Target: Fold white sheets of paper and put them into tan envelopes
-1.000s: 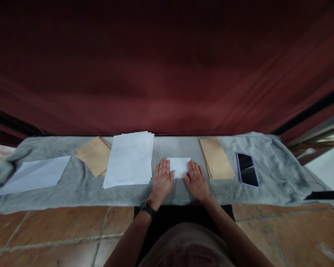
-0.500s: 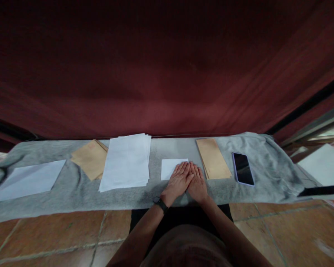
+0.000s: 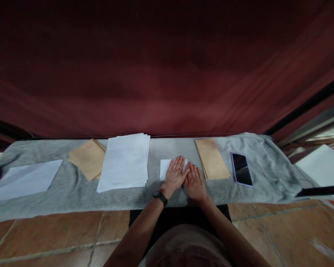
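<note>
A small white folded-looking sheet of paper (image 3: 164,168) lies on the grey cloth in front of me. My left hand (image 3: 174,175), with a dark watch on its wrist, rests flat over the paper's middle, fingers stretched out and pointing away. Beside it my right hand (image 3: 195,183) lies flat at the paper's right edge, its fingers extended. The two hands touch or nearly touch at the left thumb. Under them, much of the paper is hidden. Neither hand grasps anything.
Left of the hands lie a stack of white sheets (image 3: 125,161), brown envelopes (image 3: 87,159) and another white sheet (image 3: 26,180). To the right are more brown envelopes (image 3: 213,159) and a phone (image 3: 242,169). Behind the grey cloth (image 3: 80,200) rises a dark red fabric wall (image 3: 167,92).
My left hand has slid slightly forward and left over the paper, covering more of its middle. My right hand stays flat at the right, and the hands overlap less.
</note>
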The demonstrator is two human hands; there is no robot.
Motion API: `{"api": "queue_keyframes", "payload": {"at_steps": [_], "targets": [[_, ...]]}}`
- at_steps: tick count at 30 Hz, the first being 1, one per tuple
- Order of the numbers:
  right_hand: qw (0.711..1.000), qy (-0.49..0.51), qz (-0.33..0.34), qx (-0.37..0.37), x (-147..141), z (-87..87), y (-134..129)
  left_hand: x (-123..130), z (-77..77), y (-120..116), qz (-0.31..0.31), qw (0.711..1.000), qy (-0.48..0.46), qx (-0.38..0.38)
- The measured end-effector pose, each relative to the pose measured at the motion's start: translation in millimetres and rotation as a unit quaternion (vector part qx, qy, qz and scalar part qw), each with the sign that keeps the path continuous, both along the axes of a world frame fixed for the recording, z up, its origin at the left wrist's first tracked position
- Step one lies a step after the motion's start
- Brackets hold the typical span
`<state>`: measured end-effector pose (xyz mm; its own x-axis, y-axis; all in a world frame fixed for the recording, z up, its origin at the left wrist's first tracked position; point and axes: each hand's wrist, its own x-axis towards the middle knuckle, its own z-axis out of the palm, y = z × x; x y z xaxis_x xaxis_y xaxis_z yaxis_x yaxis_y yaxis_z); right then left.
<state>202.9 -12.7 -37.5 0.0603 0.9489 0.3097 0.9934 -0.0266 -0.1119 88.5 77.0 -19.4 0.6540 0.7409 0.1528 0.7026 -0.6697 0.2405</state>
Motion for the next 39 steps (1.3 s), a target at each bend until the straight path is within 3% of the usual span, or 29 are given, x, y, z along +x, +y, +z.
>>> {"api": "queue_keyframes", "payload": {"at_steps": [11, 18, 26, 35, 39], "targets": [[0.998, 0.055, -0.004, 0.002, 2.3, 9.3, 6.1, -40.2, -5.0, -2.6, 0.084, 0.996, 0.027, 0.029], [0.992, 0.065, 0.102, -0.037, -18.2, 18.6, 24.5, -46.0, -1.3, -3.6, 0.068, 0.996, 0.037, 0.031], [0.998, 0.035, 0.054, 0.0, 0.7, 4.6, 28.9, -58.0, -7.5, -6.9, 0.112, 0.993, 0.011, 0.047], [0.999, 0.029, 0.026, 0.002, 13.0, 6.2, 20.5, -67.6, -4.6, -9.5, 0.141, 0.988, 0.029, 0.049], [0.999, 0.025, 0.042, -0.006, 14.6, 8.2, 14.0, -67.6, -2.9, -9.6, 0.14, 0.988, 0.047, 0.049]]}}
